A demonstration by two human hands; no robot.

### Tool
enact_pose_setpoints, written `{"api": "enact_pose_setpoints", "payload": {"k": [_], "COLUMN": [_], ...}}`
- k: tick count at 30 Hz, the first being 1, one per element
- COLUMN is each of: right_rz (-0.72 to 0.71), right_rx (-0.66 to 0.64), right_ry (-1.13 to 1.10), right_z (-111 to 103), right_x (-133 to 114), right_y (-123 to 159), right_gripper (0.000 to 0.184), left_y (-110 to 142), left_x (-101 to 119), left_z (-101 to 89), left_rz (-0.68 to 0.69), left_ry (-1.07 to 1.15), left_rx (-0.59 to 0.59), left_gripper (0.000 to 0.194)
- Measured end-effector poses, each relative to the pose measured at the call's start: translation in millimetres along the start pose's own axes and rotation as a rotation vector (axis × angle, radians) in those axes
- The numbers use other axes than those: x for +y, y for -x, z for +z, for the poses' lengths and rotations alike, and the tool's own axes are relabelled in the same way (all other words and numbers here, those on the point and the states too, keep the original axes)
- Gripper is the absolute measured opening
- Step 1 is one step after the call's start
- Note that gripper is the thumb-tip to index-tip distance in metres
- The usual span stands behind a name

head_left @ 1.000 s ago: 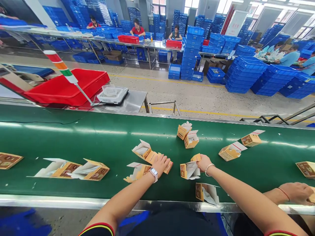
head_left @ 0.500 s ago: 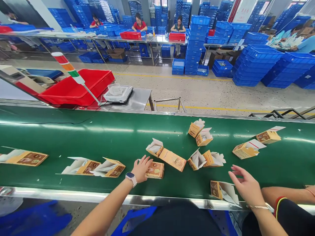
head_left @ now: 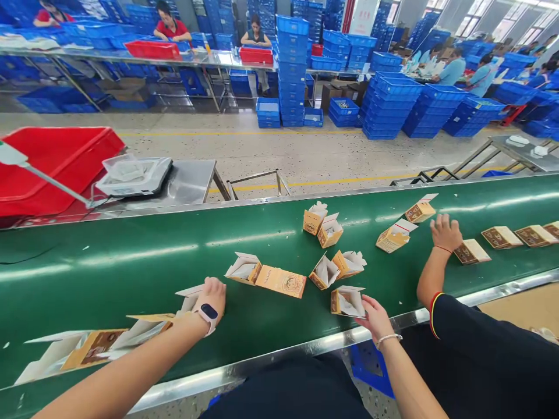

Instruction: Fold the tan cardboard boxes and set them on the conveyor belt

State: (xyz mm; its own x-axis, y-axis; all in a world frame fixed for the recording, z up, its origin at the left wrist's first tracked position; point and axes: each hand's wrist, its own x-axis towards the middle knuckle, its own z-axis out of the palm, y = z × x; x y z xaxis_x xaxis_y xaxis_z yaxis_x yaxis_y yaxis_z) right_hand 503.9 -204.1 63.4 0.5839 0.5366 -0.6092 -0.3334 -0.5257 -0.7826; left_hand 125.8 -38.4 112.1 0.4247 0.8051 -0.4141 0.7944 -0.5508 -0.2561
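Hands low: I've got left hand [head_left: 211, 299] flat, pinning a carton flap [head_left: 188, 302] to the conveyor belt [head_left: 131, 256], right hand [head_left: 375, 319] half-open at an opened carton [head_left: 347, 301].

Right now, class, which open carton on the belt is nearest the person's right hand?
The open carton right at the fingertips of the right hand; all the other cartons lie farther from that hand.
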Motion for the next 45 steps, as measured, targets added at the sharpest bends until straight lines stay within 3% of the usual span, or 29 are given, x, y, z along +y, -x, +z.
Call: {"api": "enact_pose_setpoints", "payload": {"k": [2, 5, 8, 10, 11, 13, 16, 19, 23, 27, 32, 35, 37, 41, 45], "right_rz": [-0.015, -0.371, -0.809, -1.004, -1.093, -1.255, -1.366, -1.271, -1.051, -1.049, -1.026, -1.051, -1.021, -0.804, -0.671], "right_rx": [-0.004, 0.067, 0.098, 0.097, 0.097, 0.084, 0.056, 0.071, 0.103, -0.017, -0.107, -0.159, -0.088, 0.288, 0.497], "right_ry": [-0.035, 0.025, 0.236, 0.382, 0.440, 0.522, 0.570, 0.623, 0.675, 0.569, 0.504, 0.465, 0.383, 0.171, 0.066], "right_z": [11, 13, 6, 4, 4, 7, 14, 18, 25, 24, -9, -21, -15, 14, 31], "right_x": [13, 40, 62, 71, 74, 77, 81, 82, 75, 67, 68, 67, 65, 65, 77], "right_y": [3, 11, 21, 25, 26, 25, 19, 9, -2, -4, 1, 3, 3, 1, -7], "right_gripper": [0.031, 0.033, 0.030, 0.030, 0.032, 0.042, 0.051, 0.045, 0.028, 0.025, 0.029, 0.031, 0.036, 0.048, 0.039], "left_y": [4, 16, 24, 23, 20, 6, -29, -62, -81, -84, -77, -72, -71, -75, -77], "left_x": [32, 85, 117, 124, 126, 133, 153, 176, 190, 193, 214, 232, 240, 249, 261], "left_z": [-13.4, -34.5, -41.9, -37.5, -33.7, -25.5, -17.7, -18.8, -31.3, -40.2, -29.0, -26.6, -28.8, -26.1, -16.3], "left_rz": [0.113, 0.322, 0.247, 0.172, 0.209, 0.434, 0.758, 0.878, 0.894, 0.891, 1.041, 0.978, 0.893, 0.833, 0.473], "left_ry": [0.107, 0.360, 0.414, 0.414, 0.453, 0.604, 0.798, 0.784, 0.724, 0.704, 0.629, 0.625, 0.633, 0.753, 1.121], "left_rx": [0.083, 0.133, 0.156, 0.147, 0.153, 0.219, 0.344, 0.240, 0.144, 0.157, 0.157, 0.218, 0.247, 0.180, 0.212], "left_gripper": [0.041, 0.033, 0.020, 0.014, 0.013, 0.021, 0.055, 0.068, 0.046, 0.034, 0.046, 0.047, 0.036, 0.017, 0.008]}}
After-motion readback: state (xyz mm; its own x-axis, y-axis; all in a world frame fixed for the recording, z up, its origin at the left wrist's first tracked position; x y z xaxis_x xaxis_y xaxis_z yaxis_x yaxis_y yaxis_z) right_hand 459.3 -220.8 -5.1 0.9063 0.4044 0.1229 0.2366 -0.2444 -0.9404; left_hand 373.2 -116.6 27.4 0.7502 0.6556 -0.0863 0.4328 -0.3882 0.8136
